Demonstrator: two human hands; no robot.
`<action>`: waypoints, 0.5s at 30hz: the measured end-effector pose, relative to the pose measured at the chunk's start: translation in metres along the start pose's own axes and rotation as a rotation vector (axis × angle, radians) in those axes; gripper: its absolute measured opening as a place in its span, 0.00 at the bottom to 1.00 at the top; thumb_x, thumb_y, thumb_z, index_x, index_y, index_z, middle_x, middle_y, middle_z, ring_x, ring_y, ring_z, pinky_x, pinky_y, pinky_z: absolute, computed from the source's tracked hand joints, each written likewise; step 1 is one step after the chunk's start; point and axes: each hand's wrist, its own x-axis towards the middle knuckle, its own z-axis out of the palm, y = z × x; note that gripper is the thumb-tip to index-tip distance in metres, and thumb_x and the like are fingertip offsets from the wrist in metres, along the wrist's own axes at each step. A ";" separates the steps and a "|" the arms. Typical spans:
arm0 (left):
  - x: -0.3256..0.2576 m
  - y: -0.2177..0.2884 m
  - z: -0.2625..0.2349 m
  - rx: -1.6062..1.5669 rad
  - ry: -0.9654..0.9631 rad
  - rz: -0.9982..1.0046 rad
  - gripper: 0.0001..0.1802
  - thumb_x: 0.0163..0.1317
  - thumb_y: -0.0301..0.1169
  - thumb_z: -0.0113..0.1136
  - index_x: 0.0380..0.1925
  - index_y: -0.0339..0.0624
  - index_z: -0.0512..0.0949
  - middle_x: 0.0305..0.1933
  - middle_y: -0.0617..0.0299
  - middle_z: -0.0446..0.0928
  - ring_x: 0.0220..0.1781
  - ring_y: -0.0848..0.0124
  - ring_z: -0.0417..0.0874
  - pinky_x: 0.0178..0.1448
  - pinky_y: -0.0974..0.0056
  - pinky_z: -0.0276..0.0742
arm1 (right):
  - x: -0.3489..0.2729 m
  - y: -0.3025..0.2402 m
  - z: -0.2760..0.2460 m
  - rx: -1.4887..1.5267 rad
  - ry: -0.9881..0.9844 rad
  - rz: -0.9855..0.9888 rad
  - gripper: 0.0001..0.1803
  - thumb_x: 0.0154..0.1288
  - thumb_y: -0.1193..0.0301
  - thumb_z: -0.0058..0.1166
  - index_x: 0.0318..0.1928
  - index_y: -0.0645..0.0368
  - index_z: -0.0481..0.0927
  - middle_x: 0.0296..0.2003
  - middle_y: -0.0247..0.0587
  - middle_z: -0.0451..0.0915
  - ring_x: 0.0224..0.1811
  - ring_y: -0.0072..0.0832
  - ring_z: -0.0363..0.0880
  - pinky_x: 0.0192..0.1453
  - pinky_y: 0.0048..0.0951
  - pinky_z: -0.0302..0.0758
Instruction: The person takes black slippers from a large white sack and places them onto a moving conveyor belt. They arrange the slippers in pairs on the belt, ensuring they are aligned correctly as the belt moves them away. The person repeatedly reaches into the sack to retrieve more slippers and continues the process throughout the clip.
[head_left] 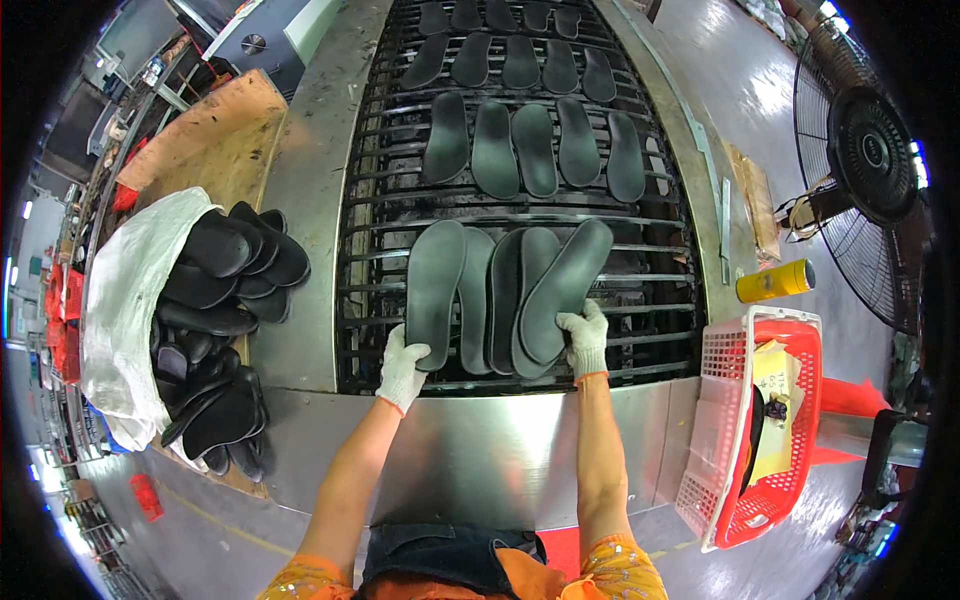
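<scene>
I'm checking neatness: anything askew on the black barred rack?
Yes: the nearest row's rightmost black foot-shaped insole, at the white-gloved right hand, slants over its neighbour, unlike the insoles behind, lying side by side.

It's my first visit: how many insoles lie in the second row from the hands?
5: one insole far left, one left of centre, one in the middle, one right of centre, one far right. None looks hidden.

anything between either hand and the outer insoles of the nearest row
Nothing visible blocks either one: the gloved left hand touches the lower end of the leftmost insole, and the gloved right hand touches the right edge of the rightmost insole.
</scene>
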 end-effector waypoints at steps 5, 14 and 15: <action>-0.006 -0.002 0.004 -0.060 0.153 -0.061 0.27 0.56 0.16 0.48 0.59 0.36 0.66 0.53 0.50 0.76 0.51 0.57 0.82 0.52 0.45 0.84 | 0.021 -0.005 -0.038 -0.267 0.145 -0.092 0.20 0.52 0.83 0.60 0.49 0.67 0.81 0.40 0.42 0.86 0.38 0.29 0.83 0.47 0.29 0.78; -0.005 0.014 0.018 0.048 0.153 -0.080 0.23 0.61 0.20 0.51 0.58 0.41 0.68 0.52 0.55 0.78 0.50 0.60 0.82 0.52 0.43 0.83 | 0.040 -0.047 -0.089 -0.458 0.384 -0.147 0.14 0.55 0.78 0.62 0.43 0.69 0.82 0.34 0.41 0.85 0.36 0.28 0.80 0.45 0.32 0.76; -0.005 0.015 0.019 0.060 0.148 -0.083 0.23 0.61 0.20 0.51 0.58 0.41 0.69 0.51 0.55 0.78 0.50 0.60 0.82 0.52 0.43 0.82 | 0.042 -0.051 -0.098 -0.511 0.419 -0.161 0.13 0.55 0.78 0.62 0.43 0.69 0.82 0.34 0.40 0.84 0.36 0.28 0.80 0.44 0.33 0.76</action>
